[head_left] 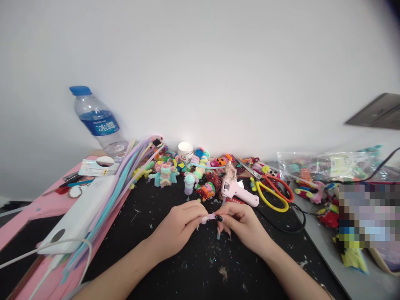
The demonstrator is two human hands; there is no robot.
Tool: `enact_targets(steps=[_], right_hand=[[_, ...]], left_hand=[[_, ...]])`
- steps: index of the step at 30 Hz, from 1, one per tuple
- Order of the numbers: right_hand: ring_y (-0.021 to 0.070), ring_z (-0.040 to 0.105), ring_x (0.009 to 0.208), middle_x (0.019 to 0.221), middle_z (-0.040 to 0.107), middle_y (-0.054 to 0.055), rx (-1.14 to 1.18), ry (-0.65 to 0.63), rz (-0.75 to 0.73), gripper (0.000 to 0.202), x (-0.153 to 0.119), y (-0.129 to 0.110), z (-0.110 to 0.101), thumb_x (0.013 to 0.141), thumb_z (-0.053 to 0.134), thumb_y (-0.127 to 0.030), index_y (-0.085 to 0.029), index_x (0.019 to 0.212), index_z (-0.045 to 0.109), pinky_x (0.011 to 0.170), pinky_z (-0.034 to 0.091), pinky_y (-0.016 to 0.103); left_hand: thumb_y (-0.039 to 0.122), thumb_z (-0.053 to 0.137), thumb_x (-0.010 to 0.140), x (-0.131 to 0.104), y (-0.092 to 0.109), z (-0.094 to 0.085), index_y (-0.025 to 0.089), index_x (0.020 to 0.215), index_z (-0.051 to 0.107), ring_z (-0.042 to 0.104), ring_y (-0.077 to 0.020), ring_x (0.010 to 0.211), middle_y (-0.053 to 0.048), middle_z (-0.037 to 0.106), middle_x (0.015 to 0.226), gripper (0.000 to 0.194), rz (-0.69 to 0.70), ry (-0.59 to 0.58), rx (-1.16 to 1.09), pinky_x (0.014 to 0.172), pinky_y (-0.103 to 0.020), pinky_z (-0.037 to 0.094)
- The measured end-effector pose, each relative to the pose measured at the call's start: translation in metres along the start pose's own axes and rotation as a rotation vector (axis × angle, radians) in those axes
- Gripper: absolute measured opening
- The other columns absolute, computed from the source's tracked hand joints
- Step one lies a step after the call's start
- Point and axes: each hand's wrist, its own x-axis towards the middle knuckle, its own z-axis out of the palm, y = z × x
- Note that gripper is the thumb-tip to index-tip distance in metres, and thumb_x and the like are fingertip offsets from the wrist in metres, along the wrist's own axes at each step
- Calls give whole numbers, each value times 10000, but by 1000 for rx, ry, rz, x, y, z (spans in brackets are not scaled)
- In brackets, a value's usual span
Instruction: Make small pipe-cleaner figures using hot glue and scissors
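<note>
Over the black mat (140, 266), my left hand (184, 223) pinches one end of a short lilac piece of pipe cleaner (211, 216). At its other end, my right hand (240, 223) has it between thumb and fingers. Most of the piece is hidden by the fingertips. Just beyond my right hand lies a pale pink glue gun (239, 193). Behind my hands stand a small mint and lilac fuzzy figure (188, 184) and a pink and turquoise one (165, 174).
Scissors (275, 193) with yellow and orange handles lie right of the glue gun. Long pastel pipe cleaners (117, 204) rest by a white box-shaped device (78, 216) at left. A water bottle (100, 121) and paper cup (185, 152) stand near the wall. A black cable (296, 229) curves at right.
</note>
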Motion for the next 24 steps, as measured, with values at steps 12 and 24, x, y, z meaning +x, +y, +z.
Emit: enact_targets(steps=[12,24], right_hand=[[100,511,549,650,611,9,-280,-72,-51,164,0,-2,-3,863,522,-213,-145,796,655,524,397,197],[115,544,586,621,595,-1,-367,-22,-114,240,-2,-2,2,872,490,-182,-157,645,565,595,418,212]], left_hand=[[280,459,873,6,2,-1,123,714,557,404,-70,466,51,453,558,244,-352,-119,-462,462,-187,331],[284,456,883,2,0,2,150,776,585,444,-97,601,16,503,718,215,-152,-14,-37,559,-215,332]])
